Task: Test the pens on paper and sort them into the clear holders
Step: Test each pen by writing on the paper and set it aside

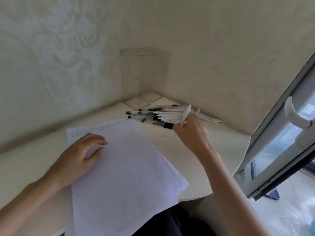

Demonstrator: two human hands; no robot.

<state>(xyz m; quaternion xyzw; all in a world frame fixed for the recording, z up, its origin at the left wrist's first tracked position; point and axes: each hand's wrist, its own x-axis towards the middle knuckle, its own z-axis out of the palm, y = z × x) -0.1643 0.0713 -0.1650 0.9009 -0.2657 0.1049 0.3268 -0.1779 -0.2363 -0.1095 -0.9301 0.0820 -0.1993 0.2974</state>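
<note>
Our left hand (81, 152) lies on the sheet of paper (126, 159), fingers relaxed and slightly bent, holding nothing and simply weighing the sheet down on the desk (190, 167). Our right hand (189, 132) reaches over the near end of the pile of pens (158, 116) and appears to pinch 1 white pen (185, 114), which sticks up past the knuckles. The fingertips are hidden behind the back of the hand and the pen is blurred, so we cannot tell exactly how it is held. The rest of the pens lie roughly parallel on the desk just in front of the clear holders (146, 68), which stand in the corner against the walls and look to hold no pens so far.

We judge the step in hand to be picking out 1 pen for testing. To do it well, we should lift it clear without dragging its neighbours off the pile, then turn it into a writing grip. Small test scribbles (95, 129) run along the far edge of the sheet, so the next mark belongs on blank paper just below them. The left hand should keep the sheet pressed flat, since its near corner overhangs the desk edge.
</note>
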